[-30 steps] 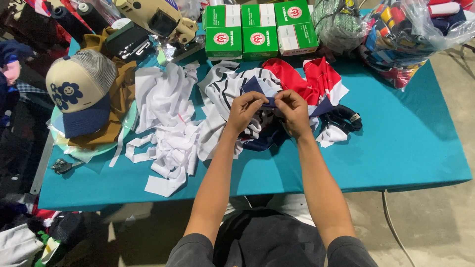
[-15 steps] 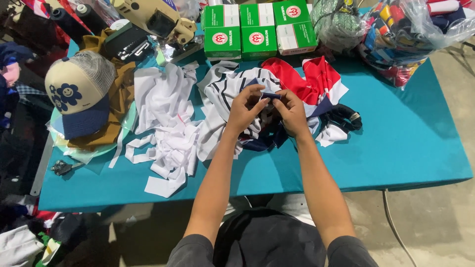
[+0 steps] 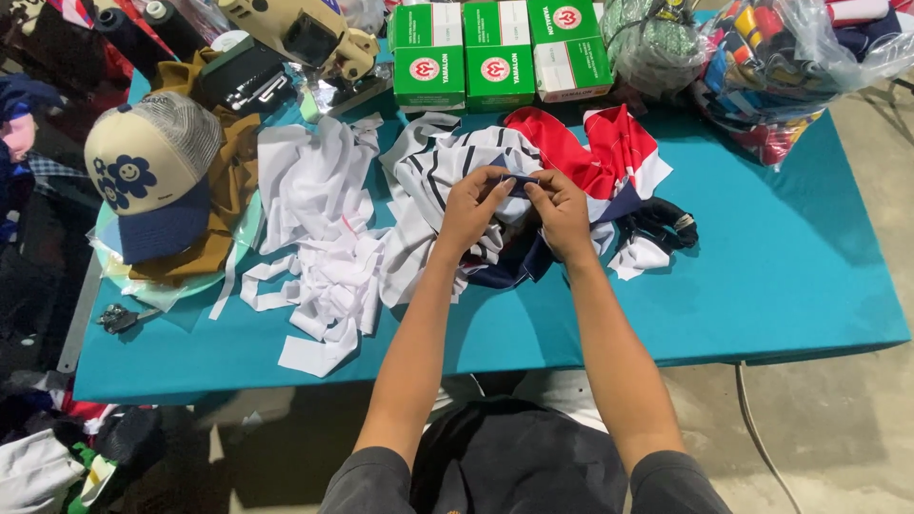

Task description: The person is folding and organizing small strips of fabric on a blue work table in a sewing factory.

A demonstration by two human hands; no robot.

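My left hand [image 3: 473, 205] and my right hand [image 3: 562, 211] meet over the middle of the teal table [image 3: 781, 276], both pinching a small navy strip of cloth [image 3: 517, 183] between thumbs and fingers. Under the hands lies a white garment with dark stripes [image 3: 433, 176] and a navy piece [image 3: 509, 266]. Red and white fabric [image 3: 600, 152] lies just behind my right hand. A heap of white fabric strips [image 3: 319, 238] spreads to the left of my left hand.
A cream and navy cap with flower print [image 3: 148, 176] rests on brown cloth at the left. Three green and white boxes [image 3: 495, 52] stand at the back. A clear bag of colourful items [image 3: 790, 67] sits back right. A black strap [image 3: 666, 224] lies right.
Both hands have lifted slightly and drawn the navy strip up between the fingertips; the cloth piles on the table have not moved.
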